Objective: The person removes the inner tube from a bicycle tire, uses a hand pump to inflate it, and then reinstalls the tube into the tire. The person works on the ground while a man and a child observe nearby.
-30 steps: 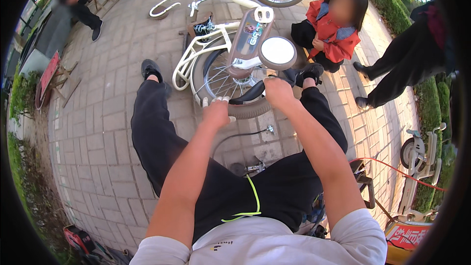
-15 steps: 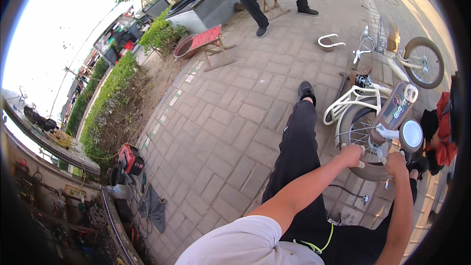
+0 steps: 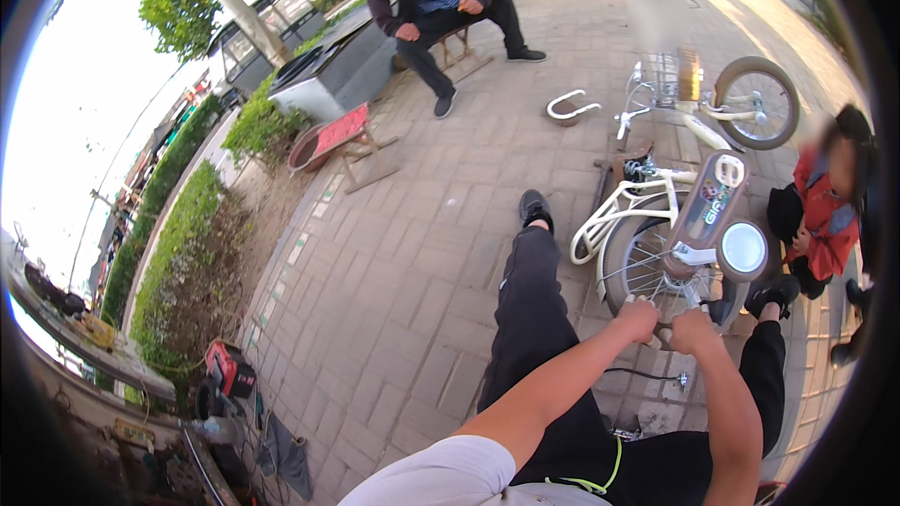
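Observation:
A small cream-coloured bicycle lies on its side on the paving. Its rear wheel (image 3: 647, 253) faces me, with the tyre (image 3: 664, 334) along the near edge of the rim. My left hand (image 3: 639, 320) is closed round this tyre. Close to its right, my right hand (image 3: 694, 330) also grips the tyre, a short stretch of which shows between the two fists. Just beyond the hands are a training wheel (image 3: 743, 249) with a white disc and the brown chain guard (image 3: 710, 201). The hidden fingertips' exact hold cannot be seen.
A thin black hose (image 3: 642, 374) with a metal end lies below the hands. The front wheel (image 3: 757, 103) and handlebars extend beyond. One person in red (image 3: 825, 215) crouches at right; another sits on a stool (image 3: 461, 56). A red folding stool (image 3: 342, 131) and red machine (image 3: 230, 370) stand left.
My hands have come closer together on the tyre's near edge, the right one shifting left toward the other. My view has turned, so more of the crouching person shows.

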The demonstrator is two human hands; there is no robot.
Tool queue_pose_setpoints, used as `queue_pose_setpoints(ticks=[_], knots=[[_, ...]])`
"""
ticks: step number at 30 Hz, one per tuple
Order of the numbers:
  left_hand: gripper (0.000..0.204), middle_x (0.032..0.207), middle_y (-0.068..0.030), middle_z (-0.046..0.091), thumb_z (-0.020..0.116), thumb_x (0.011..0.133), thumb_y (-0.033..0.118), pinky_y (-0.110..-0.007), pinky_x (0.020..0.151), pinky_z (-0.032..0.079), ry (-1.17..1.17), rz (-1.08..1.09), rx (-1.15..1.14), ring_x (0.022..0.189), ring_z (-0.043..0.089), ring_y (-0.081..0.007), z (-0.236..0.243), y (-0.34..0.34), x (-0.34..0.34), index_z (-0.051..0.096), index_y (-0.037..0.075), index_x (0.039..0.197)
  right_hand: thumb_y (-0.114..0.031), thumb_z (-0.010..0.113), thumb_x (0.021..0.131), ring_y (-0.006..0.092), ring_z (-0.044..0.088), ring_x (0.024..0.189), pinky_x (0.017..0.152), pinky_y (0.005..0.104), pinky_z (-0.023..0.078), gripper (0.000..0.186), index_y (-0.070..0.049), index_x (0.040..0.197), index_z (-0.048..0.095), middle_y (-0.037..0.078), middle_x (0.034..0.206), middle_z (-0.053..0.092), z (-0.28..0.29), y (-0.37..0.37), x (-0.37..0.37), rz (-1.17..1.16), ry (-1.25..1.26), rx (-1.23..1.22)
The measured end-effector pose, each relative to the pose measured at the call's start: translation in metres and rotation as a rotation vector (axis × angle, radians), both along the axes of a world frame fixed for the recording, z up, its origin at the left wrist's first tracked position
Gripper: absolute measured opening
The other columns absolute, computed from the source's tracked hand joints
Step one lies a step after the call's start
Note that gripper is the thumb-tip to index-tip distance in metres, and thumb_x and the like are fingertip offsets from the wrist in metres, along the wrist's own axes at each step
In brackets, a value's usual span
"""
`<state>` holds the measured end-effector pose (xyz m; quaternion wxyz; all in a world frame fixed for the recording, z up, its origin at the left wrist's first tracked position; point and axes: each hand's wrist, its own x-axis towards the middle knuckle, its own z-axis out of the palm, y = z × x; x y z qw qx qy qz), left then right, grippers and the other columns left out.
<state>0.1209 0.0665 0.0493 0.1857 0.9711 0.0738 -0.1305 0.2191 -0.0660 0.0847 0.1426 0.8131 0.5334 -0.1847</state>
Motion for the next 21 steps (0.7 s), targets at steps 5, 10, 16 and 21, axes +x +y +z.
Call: queue_pose_setpoints(ticks=[5, 10, 16, 21], knots=[[0.036, 0.106, -0.0132, 0.062, 0.069, 0.07, 0.012, -0.044, 0.082, 0.049, -0.024, 0.228, -0.076, 0.104, 0.057, -0.0318, -0.007, 0.005, -0.02, 0.061, 0.009, 0.106, -0.028, 0.062, 0.079, 0.0342, 0.062, 0.091, 0.078, 0.0438, 0.05, 0.028, -0.004, 0.093, 0.064, 0.018, 0.094, 0.065, 0.019, -0.01, -0.034, -0.046, 0.103, 0.361], [0.044, 0.116, -0.013, 0.058, 0.071, 0.075, 0.03, -0.054, 0.098, 0.036, -0.069, 0.23, 0.038, 0.114, 0.051, -0.0318, 0.008, 0.024, -0.039, 0.058, 0.011, 0.111, -0.033, 0.065, 0.08, 0.0342, 0.065, 0.081, 0.068, 0.0452, 0.052, 0.036, -0.006, 0.102, 0.061, 0.016, 0.084, 0.066, 0.07, -0.03, -0.028, -0.277, 0.087, 0.396], [0.063, 0.123, -0.0138, 0.053, 0.072, 0.073, 0.035, -0.052, 0.1, 0.034, -0.193, 0.001, -0.041, 0.116, 0.05, -0.0329, -0.005, -0.007, -0.026, 0.05, 0.008, 0.126, -0.025, 0.065, 0.077, 0.0319, 0.066, 0.086, 0.073, 0.0443, 0.052, 0.027, -0.006, 0.095, 0.067, 0.017, 0.091, 0.067, 0.053, -0.046, 0.011, -0.394, 0.058, 0.173], [0.06, 0.121, -0.0112, 0.053, 0.072, 0.073, 0.03, -0.049, 0.097, 0.037, -0.23, 0.081, 0.046, 0.114, 0.051, -0.0296, -0.018, -0.036, -0.026, 0.05, 0.01, 0.125, -0.025, 0.064, 0.076, 0.0338, 0.065, 0.089, 0.077, 0.0438, 0.052, 0.026, -0.003, 0.089, 0.068, 0.018, 0.091, 0.067, 0.048, -0.051, 0.026, -0.379, 0.197, 0.207]])
